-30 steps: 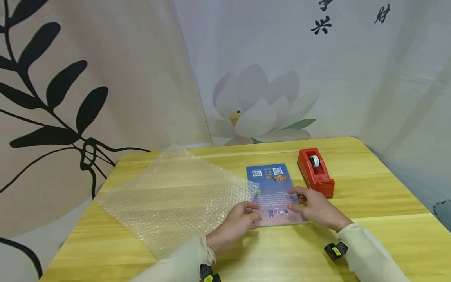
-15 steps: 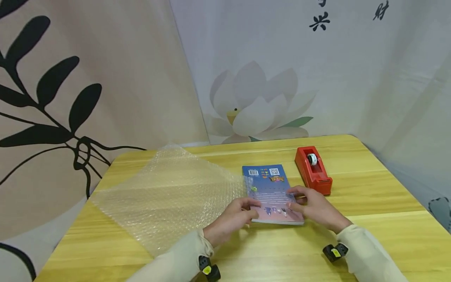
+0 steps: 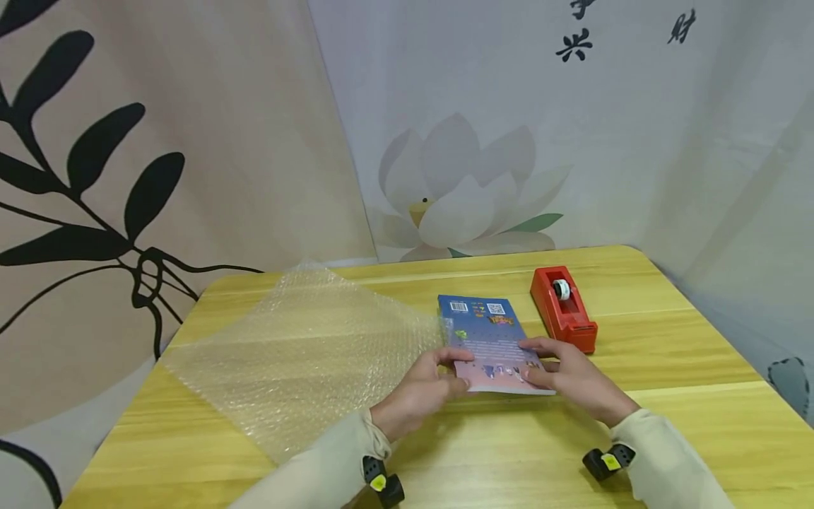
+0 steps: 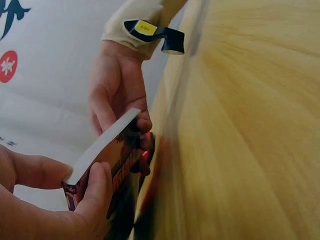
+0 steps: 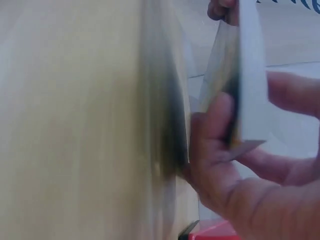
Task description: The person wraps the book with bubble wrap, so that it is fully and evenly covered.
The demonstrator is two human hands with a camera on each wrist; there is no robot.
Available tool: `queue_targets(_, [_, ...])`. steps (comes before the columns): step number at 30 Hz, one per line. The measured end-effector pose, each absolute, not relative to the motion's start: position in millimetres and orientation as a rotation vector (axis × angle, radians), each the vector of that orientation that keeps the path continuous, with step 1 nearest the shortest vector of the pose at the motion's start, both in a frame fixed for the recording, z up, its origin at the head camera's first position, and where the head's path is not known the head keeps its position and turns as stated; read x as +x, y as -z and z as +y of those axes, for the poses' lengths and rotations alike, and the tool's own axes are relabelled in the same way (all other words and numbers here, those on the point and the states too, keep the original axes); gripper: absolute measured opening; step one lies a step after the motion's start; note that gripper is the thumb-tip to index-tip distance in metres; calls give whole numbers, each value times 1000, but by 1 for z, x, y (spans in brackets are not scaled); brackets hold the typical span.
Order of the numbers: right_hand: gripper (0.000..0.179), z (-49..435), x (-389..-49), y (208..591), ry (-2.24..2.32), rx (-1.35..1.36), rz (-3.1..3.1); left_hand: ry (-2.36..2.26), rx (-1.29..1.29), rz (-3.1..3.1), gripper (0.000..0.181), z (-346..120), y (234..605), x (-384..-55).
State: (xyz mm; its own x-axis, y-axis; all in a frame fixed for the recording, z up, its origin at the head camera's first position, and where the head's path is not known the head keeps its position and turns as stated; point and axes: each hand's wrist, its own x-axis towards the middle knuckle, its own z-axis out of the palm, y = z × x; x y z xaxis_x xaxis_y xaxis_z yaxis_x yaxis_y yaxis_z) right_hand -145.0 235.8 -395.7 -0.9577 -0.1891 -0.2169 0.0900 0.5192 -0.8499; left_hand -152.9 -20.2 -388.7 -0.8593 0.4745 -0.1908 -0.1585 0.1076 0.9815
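Observation:
A thin paperback book [image 3: 492,346], its blue-to-pink back cover facing up, is held between both hands with its near edge raised off the table. My left hand [image 3: 422,392] pinches the left side near the lower corner. On the opposite side, my right hand [image 3: 575,375] grips the right edge. In the left wrist view the white page edges [image 4: 102,145] show between thumb and fingers; the right wrist view has the fingers on both covers of the book [image 5: 252,75]. Left of the book lies a flat sheet of clear bubble wrap [image 3: 305,353], one corner reaching the book's left edge.
A red tape dispenser [image 3: 562,309] with a small roll stands just beyond the right hand. The wooden table [image 3: 687,424] ends at a back edge against a printed curtain [image 3: 254,127].
The book has gone from lying on the table to having its near edge lifted, and it shifted slightly left. The left hand has closed on its side. Bubble wrap and tape dispenser stayed put.

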Motion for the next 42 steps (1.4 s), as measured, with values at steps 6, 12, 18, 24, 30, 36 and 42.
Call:
queue_targets(6, [64, 234, -144, 388, 1470, -15, 2476, -1812, 296, 1893, 48, -22, 383, -155])
queue_targets(12, [66, 232, -143, 375, 1479, -54, 2539, -1833, 288, 1883, 48, -26, 378, -154])
queue_targets(18, [65, 228, -143, 358, 1426, -141, 2682, -1853, 340, 1876, 46, -31, 369, -157])
queue_targets(24, [67, 216, -145, 345, 1398, -139, 2732, -1904, 401, 1852, 46, -43, 362, -158])
queue_targets(30, [67, 199, -148, 345, 1451, -131, 2686, -1926, 411, 1852, 46, -61, 361, -158])
queue_targets(36, [67, 180, -150, 351, 1474, -155, 2670, -1919, 394, 1882, 45, -81, 366, -155])
queue_targets(42, [66, 163, -151, 355, 1501, -163, 2652, -1884, 332, 1938, 46, -99, 368, -152])
